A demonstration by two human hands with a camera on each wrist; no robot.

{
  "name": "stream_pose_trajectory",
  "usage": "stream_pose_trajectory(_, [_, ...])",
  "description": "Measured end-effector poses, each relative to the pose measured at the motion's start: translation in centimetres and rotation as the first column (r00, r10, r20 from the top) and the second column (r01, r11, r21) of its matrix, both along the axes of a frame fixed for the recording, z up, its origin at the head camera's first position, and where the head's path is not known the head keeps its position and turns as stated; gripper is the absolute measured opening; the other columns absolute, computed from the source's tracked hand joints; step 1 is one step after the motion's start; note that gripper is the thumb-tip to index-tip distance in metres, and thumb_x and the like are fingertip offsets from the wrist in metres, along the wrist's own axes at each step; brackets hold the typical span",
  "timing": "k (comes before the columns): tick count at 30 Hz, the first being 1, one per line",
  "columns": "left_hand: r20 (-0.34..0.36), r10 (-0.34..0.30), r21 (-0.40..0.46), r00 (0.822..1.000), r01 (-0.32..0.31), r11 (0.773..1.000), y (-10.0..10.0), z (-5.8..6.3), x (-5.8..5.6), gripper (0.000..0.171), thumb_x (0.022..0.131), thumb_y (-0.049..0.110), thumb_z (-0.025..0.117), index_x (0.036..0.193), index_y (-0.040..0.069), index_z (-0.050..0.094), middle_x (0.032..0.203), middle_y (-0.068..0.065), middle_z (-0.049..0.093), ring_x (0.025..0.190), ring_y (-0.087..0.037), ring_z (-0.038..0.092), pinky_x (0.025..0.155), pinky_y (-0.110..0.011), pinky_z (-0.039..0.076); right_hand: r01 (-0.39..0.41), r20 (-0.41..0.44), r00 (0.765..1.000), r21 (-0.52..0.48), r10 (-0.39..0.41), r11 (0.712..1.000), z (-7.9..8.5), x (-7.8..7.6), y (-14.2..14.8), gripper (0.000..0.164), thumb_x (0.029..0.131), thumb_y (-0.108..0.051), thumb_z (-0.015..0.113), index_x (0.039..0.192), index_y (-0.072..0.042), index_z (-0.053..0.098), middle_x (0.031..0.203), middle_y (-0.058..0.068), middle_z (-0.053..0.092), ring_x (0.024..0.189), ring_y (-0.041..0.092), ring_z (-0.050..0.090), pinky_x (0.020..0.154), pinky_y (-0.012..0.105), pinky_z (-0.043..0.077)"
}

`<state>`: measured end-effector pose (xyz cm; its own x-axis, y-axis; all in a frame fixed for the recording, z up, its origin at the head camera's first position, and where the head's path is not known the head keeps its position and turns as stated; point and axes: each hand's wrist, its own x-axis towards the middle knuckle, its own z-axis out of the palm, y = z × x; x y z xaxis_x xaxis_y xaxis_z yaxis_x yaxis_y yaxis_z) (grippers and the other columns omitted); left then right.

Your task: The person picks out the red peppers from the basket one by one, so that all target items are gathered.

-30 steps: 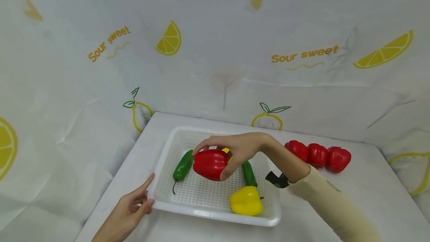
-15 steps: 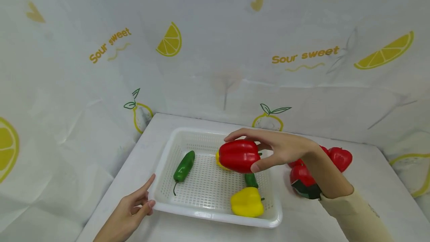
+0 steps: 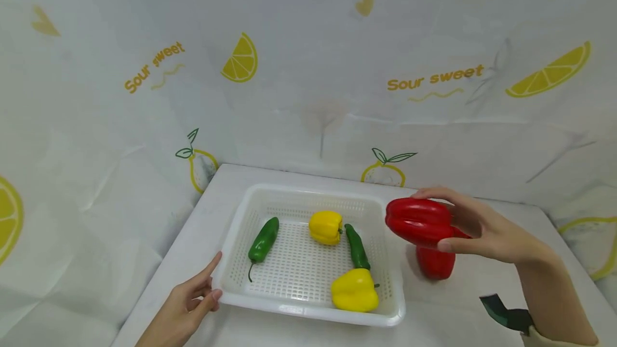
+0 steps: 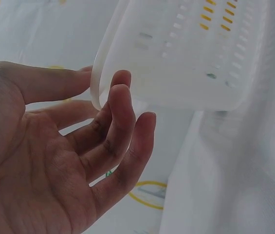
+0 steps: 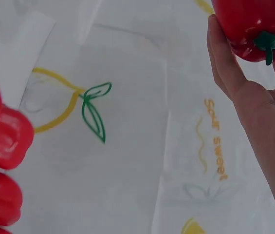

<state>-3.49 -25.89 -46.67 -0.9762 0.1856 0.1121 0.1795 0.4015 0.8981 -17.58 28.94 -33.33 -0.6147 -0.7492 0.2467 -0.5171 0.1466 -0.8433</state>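
Observation:
My right hand [image 3: 496, 237] grips a red bell pepper [image 3: 418, 221] on its side, fingers over the top and thumb below, held above the table just right of the basket. The right wrist view shows that pepper's green stem [image 5: 267, 43] pointing toward the wrist. At the front left corner of the white plastic basket [image 3: 294, 308], my left hand [image 3: 180, 304] holds the rim. In the left wrist view, thumb and fingers [image 4: 121, 105] lie on either side of that rim. Two green chili peppers [image 3: 264, 240] and two yellow bell peppers [image 3: 355, 291] lie inside the basket.
Another red bell pepper [image 3: 435, 264] lies on the white table [image 3: 463, 304], under the held one. Several red peppers [image 5: 10, 136] show at the left of the right wrist view; the hand partly hides them in the head view. A lemon-print sheet [image 3: 289, 122] hangs behind.
My right hand has carried the red bell pepper rightward, from above the basket to beyond its right rim. The yellow pepper behind it is uncovered. My left hand stays at the corner.

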Motion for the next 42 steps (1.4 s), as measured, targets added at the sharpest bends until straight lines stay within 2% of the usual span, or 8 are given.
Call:
stream_pose_trajectory(7, [-0.013, -0.001, -0.005, 1.0, 0.001, 1.0, 0.0, 0.0, 0.1, 0.067, 0.107, 0.004, 0.065, 0.167, -0.004, 0.034, 0.094, 0.0, 0.052, 0.078, -0.003, 0.064, 0.074, -0.024, 0.064, 0.163, 0.049, 0.985, 0.009, -0.164, 0.987, -2.6, 2.0, 5.4, 0.076, 0.086, 0.022, 0.062, 0.157, 0.007, 0.039, 0.149, 0.004, 0.059, 0.125, 0.014, 0.068, 0.082, 0.037, 0.069])
stream_pose_trajectory(15, [0.021, 0.019, -0.014, 1.0, -0.019, 1.0, -0.1, 0.1, 0.1, 0.068, 0.107, 0.006, 0.065, 0.167, -0.002, 0.034, 0.094, -0.001, 0.053, 0.078, -0.006, 0.065, 0.075, -0.024, 0.063, 0.325, 0.081, 0.943, -0.012, -0.323, 0.946, -5.6, 2.5, 9.2, 0.077, 0.086, 0.024, 0.063, 0.154, -0.001, 0.039, 0.149, 0.0, 0.056, 0.126, 0.008, 0.065, 0.08, 0.033, 0.068])
stream_pose_trajectory(17, [0.031, 0.023, -0.013, 0.999, -0.023, 1.0, 0.0, 0.1, 0.1, 0.069, 0.107, 0.006, 0.066, 0.167, -0.002, 0.034, 0.094, -0.001, 0.053, 0.078, -0.006, 0.065, 0.075, -0.024, 0.063, 0.338, 0.078, 0.939, -0.019, -0.336, 0.941, -6.2, 2.5, 9.9, 0.076, 0.087, 0.024, 0.061, 0.156, 0.001, 0.038, 0.151, -0.001, 0.055, 0.126, 0.008, 0.065, 0.08, 0.032, 0.068])
stream_pose_trajectory(20, [0.043, 0.028, -0.014, 0.999, -0.027, 1.0, 0.1, 0.1, 0.1, 0.069, 0.107, 0.007, 0.066, 0.168, -0.001, 0.034, 0.095, -0.002, 0.053, 0.078, -0.007, 0.066, 0.075, -0.024, 0.063, 0.359, 0.068, 0.931, -0.004, -0.358, 0.933, -6.8, 2.6, 11.0, 0.075, 0.088, 0.024, 0.059, 0.157, 0.002, 0.039, 0.152, -0.002, 0.053, 0.126, 0.007, 0.066, 0.079, 0.032, 0.068])
stream_pose_trajectory(26, [0.073, 0.038, -0.017, 0.997, -0.037, 0.999, 0.2, 0.3, 0.1, 0.07, 0.108, 0.009, 0.066, 0.168, 0.0, 0.033, 0.095, -0.002, 0.053, 0.079, -0.006, 0.066, 0.075, -0.024, 0.063, 0.452, 0.017, 0.89, 0.089, -0.455, 0.887, -7.3, 2.6, 12.3, 0.068, 0.091, 0.02, 0.06, 0.155, 0.002, 0.045, 0.148, -0.006, 0.056, 0.121, 0.002, 0.067, 0.076, 0.033, 0.068])
stream_pose_trajectory(32, [0.055, 0.026, -0.021, 0.998, -0.024, 0.999, 0.1, 0.4, 0.0, 0.069, 0.108, 0.008, 0.066, 0.168, 0.0, 0.033, 0.091, -0.001, 0.055, 0.078, -0.008, 0.066, 0.075, -0.024, 0.062, 0.436, 0.064, 0.893, 0.112, -0.445, 0.893, -8.3, 1.6, 13.7, 0.057, 0.098, 0.016, 0.055, 0.153, 0.002, 0.047, 0.145, -0.014, 0.059, 0.119, 0.002, 0.066, 0.078, 0.031, 0.067])
stream_pose_trajectory(37, [0.07, 0.028, -0.016, 0.997, -0.027, 1.0, 0.1, 0.4, 0.0, 0.07, 0.108, 0.01, 0.066, 0.169, 0.002, 0.033, 0.092, 0.0, 0.055, 0.079, -0.008, 0.067, 0.076, -0.024, 0.062, 0.472, 0.096, 0.862, 0.209, -0.498, 0.857, -9.6, 0.7, 14.6, 0.052, 0.105, 0.006, 0.057, 0.155, -0.01, 0.051, 0.142, -0.029, 0.052, 0.118, -0.007, 0.061, 0.079, 0.029, 0.067])
stream_pose_trajectory(42, [0.093, 0.03, -0.015, 0.995, -0.029, 0.999, 0.2, 0.7, 0.1, 0.07, 0.108, 0.014, 0.066, 0.169, 0.002, 0.032, 0.091, 0.0, 0.055, 0.08, -0.009, 0.068, 0.077, -0.025, 0.063, 0.464, 0.177, 0.836, 0.28, -0.52, 0.84, -10.6, 0.3, 14.7, 0.046, 0.108, -0.003, 0.055, 0.153, -0.009, 0.052, 0.137, -0.032, 0.053, 0.117, -0.01, 0.059, 0.082, 0.028, 0.066])
